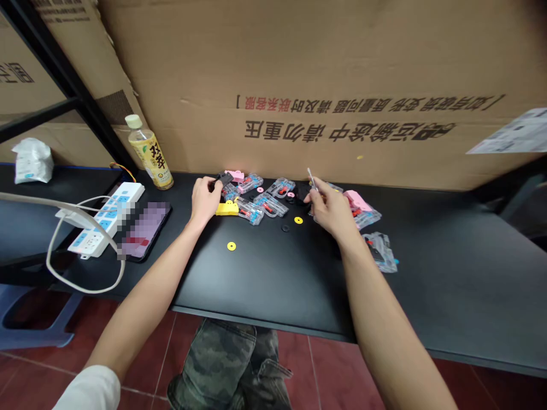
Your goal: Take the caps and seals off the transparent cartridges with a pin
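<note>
My left hand (205,199) is closed on a black plastic piece (224,180) at the left end of a pile of parts. Beside it lie a yellow plastic piece (227,209) and a pink piece (235,176). Several clear plastic pistol-shaped toys (272,205) with red and blue insides spread between my hands. In my right hand (331,209), the fingers pinch a thin stick with a pale tip (313,177), pointing up. Dark parts (302,192) lie near those fingertips, partly hidden. Another pink piece (357,201) rests on clear toys beyond my right wrist.
Yellow discs (231,246) and a dark ring (285,228) lie on the black table (265,285). At left are a drink bottle (151,152), a phone (147,230), a power strip (106,219) and a looping white cable (51,250). A cardboard sheet (325,62) stands along the back.
</note>
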Demonstrator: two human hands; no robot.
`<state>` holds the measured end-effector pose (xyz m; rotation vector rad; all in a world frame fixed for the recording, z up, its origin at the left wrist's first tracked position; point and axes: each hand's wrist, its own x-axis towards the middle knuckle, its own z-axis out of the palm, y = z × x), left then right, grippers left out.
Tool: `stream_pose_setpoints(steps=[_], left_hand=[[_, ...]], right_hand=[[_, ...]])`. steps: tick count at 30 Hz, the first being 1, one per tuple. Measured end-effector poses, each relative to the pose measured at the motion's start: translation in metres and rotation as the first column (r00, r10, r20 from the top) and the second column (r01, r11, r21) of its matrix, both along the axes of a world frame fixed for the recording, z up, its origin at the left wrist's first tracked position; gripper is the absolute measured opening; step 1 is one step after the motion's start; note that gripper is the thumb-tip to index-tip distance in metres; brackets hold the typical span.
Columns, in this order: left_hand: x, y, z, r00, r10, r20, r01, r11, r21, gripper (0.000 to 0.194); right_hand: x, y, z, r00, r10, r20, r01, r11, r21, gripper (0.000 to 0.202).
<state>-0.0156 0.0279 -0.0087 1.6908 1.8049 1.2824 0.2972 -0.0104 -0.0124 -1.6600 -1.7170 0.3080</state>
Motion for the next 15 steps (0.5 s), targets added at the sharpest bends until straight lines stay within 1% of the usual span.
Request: stream_pose_setpoints(steps=[2, 4, 6, 8, 10, 12, 13, 15], left_hand=[[-0.010, 0.008, -0.006, 0.996, 0.078, -0.053, -0.081, 0.994, -0.069, 0.015], [-0.017, 0.013, -0.011, 0.989, 0.144, -0.040, -0.147, 0.983, -0.106, 0.020], [-0.021, 0.018, -0.015, 0.978, 0.206, 0.012, -0.203, 0.973, -0.110, 0.023], [-0.023, 0.020, -0.017, 0.968, 0.241, 0.068, -0.233, 0.967, -0.100, 0.025], [-0.023, 0.021, -0.019, 0.969, 0.224, 0.103, -0.215, 0.972, -0.094, 0.024], [-0.020, 0.020, -0.018, 0.981, 0.153, 0.121, -0.142, 0.985, -0.094, 0.021], [-0.018, 0.020, -0.018, 0.986, 0.108, 0.130, -0.096, 0.991, -0.090, 0.020], [-0.014, 0.019, -0.017, 0.988, 0.033, 0.148, -0.023, 0.997, -0.069, 0.019]], right_hand=[[-0.002, 0.000, 0.000, 0.999, -0.036, 0.011, 0.036, 0.998, 0.050, 0.049], [-0.011, -0.001, -0.002, 0.998, -0.019, 0.054, 0.014, 0.997, 0.081, 0.044], [-0.023, -0.002, -0.007, 0.994, 0.051, 0.100, -0.059, 0.995, 0.078, 0.042], [-0.036, -0.005, -0.013, 0.982, 0.132, 0.136, -0.137, 0.990, 0.028, 0.042], [-0.045, -0.007, -0.017, 0.964, 0.215, 0.157, -0.212, 0.977, -0.035, 0.039], [-0.049, -0.008, -0.019, 0.950, 0.272, 0.152, -0.265, 0.962, -0.063, 0.036], [-0.048, -0.007, -0.019, 0.950, 0.277, 0.142, -0.272, 0.961, -0.057, 0.035], [-0.041, -0.004, -0.017, 0.967, 0.226, 0.117, -0.226, 0.974, -0.015, 0.035]])
